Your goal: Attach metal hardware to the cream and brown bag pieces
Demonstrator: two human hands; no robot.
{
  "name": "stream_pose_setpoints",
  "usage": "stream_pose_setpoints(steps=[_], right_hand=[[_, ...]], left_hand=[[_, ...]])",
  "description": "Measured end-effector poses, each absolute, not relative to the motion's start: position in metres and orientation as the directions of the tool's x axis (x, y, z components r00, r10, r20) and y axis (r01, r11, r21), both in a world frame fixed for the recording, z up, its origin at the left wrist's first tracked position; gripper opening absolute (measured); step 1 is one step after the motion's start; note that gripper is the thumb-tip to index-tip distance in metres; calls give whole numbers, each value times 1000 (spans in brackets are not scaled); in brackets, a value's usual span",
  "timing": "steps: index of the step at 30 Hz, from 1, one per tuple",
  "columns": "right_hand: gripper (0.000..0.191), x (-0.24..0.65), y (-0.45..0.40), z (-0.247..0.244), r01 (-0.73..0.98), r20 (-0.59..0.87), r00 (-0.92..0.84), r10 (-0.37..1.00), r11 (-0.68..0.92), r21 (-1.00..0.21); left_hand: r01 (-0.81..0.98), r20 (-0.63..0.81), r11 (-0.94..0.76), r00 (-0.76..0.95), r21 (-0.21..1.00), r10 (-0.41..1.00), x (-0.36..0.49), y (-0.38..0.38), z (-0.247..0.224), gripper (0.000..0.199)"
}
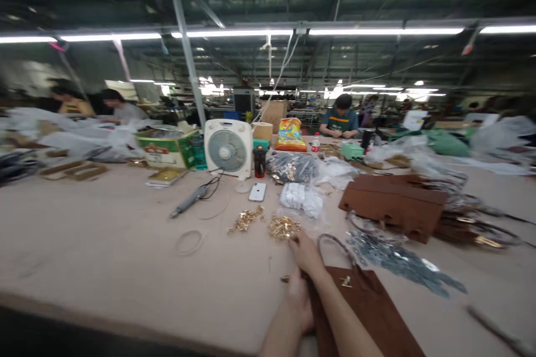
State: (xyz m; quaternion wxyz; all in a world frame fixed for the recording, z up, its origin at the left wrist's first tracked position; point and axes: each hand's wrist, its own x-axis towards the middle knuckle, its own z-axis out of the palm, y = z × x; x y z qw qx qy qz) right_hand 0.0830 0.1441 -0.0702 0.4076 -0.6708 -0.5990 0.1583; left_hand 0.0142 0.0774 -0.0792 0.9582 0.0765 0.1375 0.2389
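Note:
My right hand (307, 255) reaches across my left to the near edge of a pile of small gold metal fittings (283, 226). Its fingers are curled together; whatever they pinch is too small to make out. My left hand (298, 297) is at the left edge of a brown bag (372, 312), its fingers mostly hidden by the right wrist. A small gold-brown piece (285, 278) shows beside it. The bag lies flat with a dark handle (335, 241) looped at its top and a gold fitting (345, 281) on its face. A second gold pile (246, 218) lies further left.
Grey strips (402, 259) and stacked brown bags (393, 203) lie to the right. A corded grey tool (190, 202), a phone (257, 192), a white fan (228, 148) and plastic-wrapped parts (293, 167) stand or lie beyond. A co-worker (340, 117) sits across the table.

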Motion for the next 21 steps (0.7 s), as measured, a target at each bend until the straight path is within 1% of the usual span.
stream_pose_setpoints(steps=[3, 5, 10, 15, 17, 19, 21], right_hand=[[17, 91, 144, -78, 618, 272, 182, 945, 106, -779], [19, 95, 147, -84, 594, 254, 157, 954, 114, -797], [23, 98, 151, -97, 628, 193, 175, 966, 41, -777], [29, 97, 151, -94, 659, 277, 222, 935, 66, -749], [31, 93, 150, -88, 677, 354, 188, 916, 141, -722], [29, 87, 149, -83, 693, 441, 71, 895, 273, -667], [26, 79, 152, -78, 696, 490, -65, 869, 391, -602]], left_hand=[[-435, -143, 868, 868, 239, 475, 19, 79, -85, 81], [-432, -105, 863, 876, 263, 470, 19, 81, -90, 85], [-443, -101, 848, 867, 290, 488, 16, 77, -89, 94], [-437, -97, 858, 874, 272, 476, 14, 75, -85, 92], [-447, -97, 855, 870, 263, 484, 14, 76, -86, 92], [-469, -98, 848, 859, 247, 503, 14, 77, -88, 93], [-501, -111, 836, 839, 224, 533, 13, 77, -90, 94]])
